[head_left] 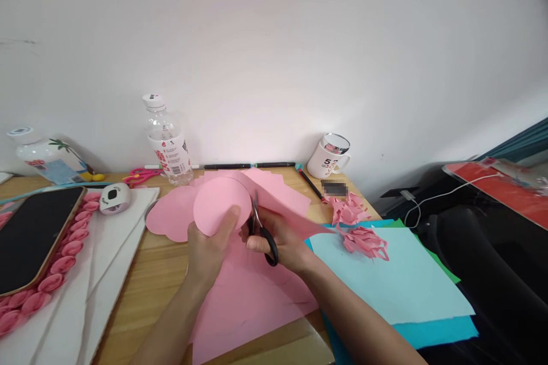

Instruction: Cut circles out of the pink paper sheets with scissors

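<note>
Over the desk (158, 265), a pink paper disc (220, 202) is pinched in the left hand (209, 245); with scissors (263, 234) gripped by the closed right hand (280, 242) at 3 o'clock, the close-set thumb could be nicked.

I count two hands mid-frame, my left hand (209, 246) and my right hand (280, 244), with one pair of scissors (264, 235) and one pink circle (219, 204). Along the back: one water bottle (168, 142), one mug (330, 158), three dark pens (226, 166). Left of frame: one phone (34, 234), one white punch (114, 198). Right of frame: two heaps of pink scraps (363, 239), one pale blue sheet (406, 288), one green sheet (446, 271). Rolled pink flowers (63, 265), lower left: too many to count.
</note>
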Demonstrator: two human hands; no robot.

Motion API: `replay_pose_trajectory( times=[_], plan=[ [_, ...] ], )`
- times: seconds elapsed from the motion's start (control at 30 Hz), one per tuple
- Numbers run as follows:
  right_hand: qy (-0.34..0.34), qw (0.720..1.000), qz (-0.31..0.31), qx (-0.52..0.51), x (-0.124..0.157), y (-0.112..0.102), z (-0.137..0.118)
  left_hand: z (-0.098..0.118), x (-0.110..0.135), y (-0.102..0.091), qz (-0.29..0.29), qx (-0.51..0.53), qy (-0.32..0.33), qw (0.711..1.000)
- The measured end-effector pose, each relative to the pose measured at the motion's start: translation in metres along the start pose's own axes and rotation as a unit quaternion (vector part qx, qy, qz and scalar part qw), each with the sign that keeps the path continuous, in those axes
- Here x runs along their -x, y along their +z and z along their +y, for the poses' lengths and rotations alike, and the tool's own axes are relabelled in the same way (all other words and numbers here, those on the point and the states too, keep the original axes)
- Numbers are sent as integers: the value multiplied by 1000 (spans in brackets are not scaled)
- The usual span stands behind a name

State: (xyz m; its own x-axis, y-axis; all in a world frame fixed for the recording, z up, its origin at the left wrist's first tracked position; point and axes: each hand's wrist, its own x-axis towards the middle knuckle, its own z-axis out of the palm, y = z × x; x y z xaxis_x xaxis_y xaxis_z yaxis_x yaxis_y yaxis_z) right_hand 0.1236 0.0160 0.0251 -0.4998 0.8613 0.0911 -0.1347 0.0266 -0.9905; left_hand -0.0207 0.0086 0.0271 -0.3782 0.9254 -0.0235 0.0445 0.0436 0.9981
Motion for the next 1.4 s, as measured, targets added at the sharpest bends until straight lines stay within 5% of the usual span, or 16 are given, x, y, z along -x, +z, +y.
replay_pose_trajectory(
  times=[0.23,0.83,1.03,1.1,1.27,1.4],
  plan=[
    [20,996,80,-15,-3,-2,9,6,-1,-1,-7,-31,3,999],
    [17,988,149,-47,-4,-2,9,14,-4,-5,-73,-71,-11,995],
    [51,940,292,-168,-12,-13,11,7,-8,-6,-100,-56,-14,993],
    [71,951,253,-165,-12,-18,12,5,-9,-6,-85,-39,-5,996],
    [42,998,-8,-39,-6,-22,14,8,-11,-6,-104,28,20,994],
    [31,997,-76,-6,-4,-17,13,9,-11,-7,-132,65,13,989]
  ],
)
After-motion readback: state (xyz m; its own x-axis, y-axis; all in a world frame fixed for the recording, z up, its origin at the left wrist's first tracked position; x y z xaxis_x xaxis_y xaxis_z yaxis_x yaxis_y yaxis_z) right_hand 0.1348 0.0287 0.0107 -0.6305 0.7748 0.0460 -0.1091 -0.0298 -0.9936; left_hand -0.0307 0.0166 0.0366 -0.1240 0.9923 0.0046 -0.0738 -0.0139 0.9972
